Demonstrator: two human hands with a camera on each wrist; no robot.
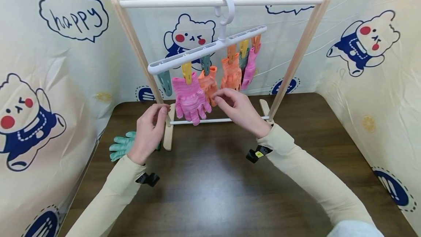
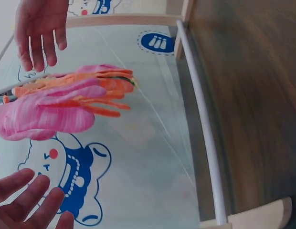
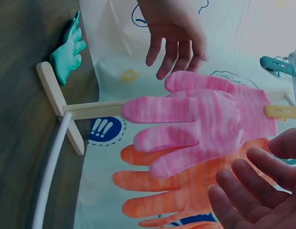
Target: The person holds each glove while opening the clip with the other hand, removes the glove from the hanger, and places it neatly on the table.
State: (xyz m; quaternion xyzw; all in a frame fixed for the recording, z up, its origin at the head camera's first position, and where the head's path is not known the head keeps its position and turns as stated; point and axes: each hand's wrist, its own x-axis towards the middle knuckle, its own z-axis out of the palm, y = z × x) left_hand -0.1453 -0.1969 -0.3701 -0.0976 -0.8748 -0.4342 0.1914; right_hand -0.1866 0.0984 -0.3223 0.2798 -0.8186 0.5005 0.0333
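Observation:
A pink knitted glove (image 1: 190,98) hangs from a yellow clothespin (image 1: 186,73) near the front end of a white hanger (image 1: 177,61). Behind it are orange gloves (image 1: 231,75) and another pink glove (image 1: 250,68), also clipped up. A teal clothespin (image 1: 165,83) at the hanger's near end holds nothing. My left hand (image 1: 148,129) is raised left of the front pink glove, apart from it, fingers relaxed. To the glove's right, my right hand (image 1: 241,111) has its fingers loosely bent beside the orange gloves; neither wrist view shows it gripping anything.
The hanger hooks over the white top bar (image 1: 171,3) of a wooden stand (image 1: 299,57). A green glove (image 1: 121,146) lies on the brown table (image 1: 210,185), partly behind my left hand. A white lower bar (image 1: 217,120) joins the stand's feet. Patterned cloth (image 1: 361,112) surrounds the table.

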